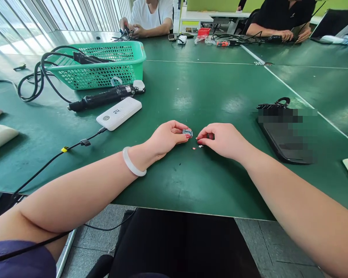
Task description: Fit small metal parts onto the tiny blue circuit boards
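Observation:
Near the middle of the green table (pixel 168 185), my left hand (pixel 169 137) pinches a small roundish piece (pixel 187 133), greenish and silvery with patterning; its exact kind is too small to tell. A pale bangle circles that wrist. Just to the right, my right hand (pixel 217 139) has its thumb and fingertips drawn together low over the tabletop. Whatever lies between those fingertips is tiny and mostly hidden. Below them on the table are a little reddish bit (pixel 194 148) and a small white bit (pixel 200 146). The two hands are close but apart.
To the left stand a green plastic basket (pixel 104 65) with cables, a black cylindrical tool (pixel 104 97) and a white power bank (pixel 118 113) with its cable. A black pouch-like item (pixel 284 133) lies right, partly blurred. Two people sit across the table.

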The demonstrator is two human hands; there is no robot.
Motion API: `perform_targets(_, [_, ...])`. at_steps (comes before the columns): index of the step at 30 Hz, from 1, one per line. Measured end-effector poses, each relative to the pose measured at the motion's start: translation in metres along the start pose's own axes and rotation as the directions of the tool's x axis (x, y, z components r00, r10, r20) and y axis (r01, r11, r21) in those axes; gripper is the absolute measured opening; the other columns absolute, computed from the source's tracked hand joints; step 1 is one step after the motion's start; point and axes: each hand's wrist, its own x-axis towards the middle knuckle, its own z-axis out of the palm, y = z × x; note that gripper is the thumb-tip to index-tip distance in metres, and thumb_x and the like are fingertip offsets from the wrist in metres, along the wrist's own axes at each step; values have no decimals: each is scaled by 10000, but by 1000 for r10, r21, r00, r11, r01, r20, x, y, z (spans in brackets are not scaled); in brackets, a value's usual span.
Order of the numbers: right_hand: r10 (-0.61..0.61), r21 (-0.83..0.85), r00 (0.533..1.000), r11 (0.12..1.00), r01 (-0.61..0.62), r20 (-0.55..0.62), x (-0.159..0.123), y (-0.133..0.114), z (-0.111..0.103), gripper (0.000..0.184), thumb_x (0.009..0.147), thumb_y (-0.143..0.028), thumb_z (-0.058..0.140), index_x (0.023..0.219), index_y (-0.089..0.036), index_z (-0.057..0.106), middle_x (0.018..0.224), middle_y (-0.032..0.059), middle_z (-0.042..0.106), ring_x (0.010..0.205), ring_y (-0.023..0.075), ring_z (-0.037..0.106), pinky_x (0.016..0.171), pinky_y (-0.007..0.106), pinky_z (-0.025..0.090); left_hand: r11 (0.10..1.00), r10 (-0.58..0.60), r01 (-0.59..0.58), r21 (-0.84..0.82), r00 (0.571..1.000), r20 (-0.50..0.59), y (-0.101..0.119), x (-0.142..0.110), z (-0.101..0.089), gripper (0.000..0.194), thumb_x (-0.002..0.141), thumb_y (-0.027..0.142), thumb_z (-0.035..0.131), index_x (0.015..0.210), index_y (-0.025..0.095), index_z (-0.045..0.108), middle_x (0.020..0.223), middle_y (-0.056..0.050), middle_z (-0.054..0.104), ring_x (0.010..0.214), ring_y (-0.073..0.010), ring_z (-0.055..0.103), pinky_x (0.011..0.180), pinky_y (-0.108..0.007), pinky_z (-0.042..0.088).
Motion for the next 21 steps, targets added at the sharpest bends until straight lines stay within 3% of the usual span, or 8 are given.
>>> perform_targets(4, [59, 238, 998, 970, -51, -29, 0, -1, 0, 107, 751, -285, 609, 740, -208, 681, 702, 8, 652, 641, 140, 563, 619, 296, 420, 1000, 16, -16, 20, 1000, 14, -1, 0, 0, 180, 731, 18, 641, 880, 91, 570, 863, -74, 684, 775, -98, 636, 856, -330, 483])
perform_targets(10, [100, 631, 994, 774, -52, -41, 1, -2, 4, 229, 739, -386, 656, 799, -166, 673, 704, 29, 639, 631, 124, 547, 604, 283, 433, 1000, 19, -20, 12, 997, 68, -2, 0, 1, 201, 738, -7, 620, 902, 97, 565, 828, -61, 699, 708, -103, 660, 797, -321, 512])
perform_targets(21, [197, 838, 980, 534, -113, 6, 2, -17, 18, 295, 638, -424, 764, 762, -162, 704, 710, 33, 656, 604, 110, 536, 585, 279, 442, 996, 73, -66, -58, 989, 130, -3, 0, 3, 249, 741, 59, 657, 944, 118, 524, 789, -53, 715, 671, -132, 686, 773, -338, 539])
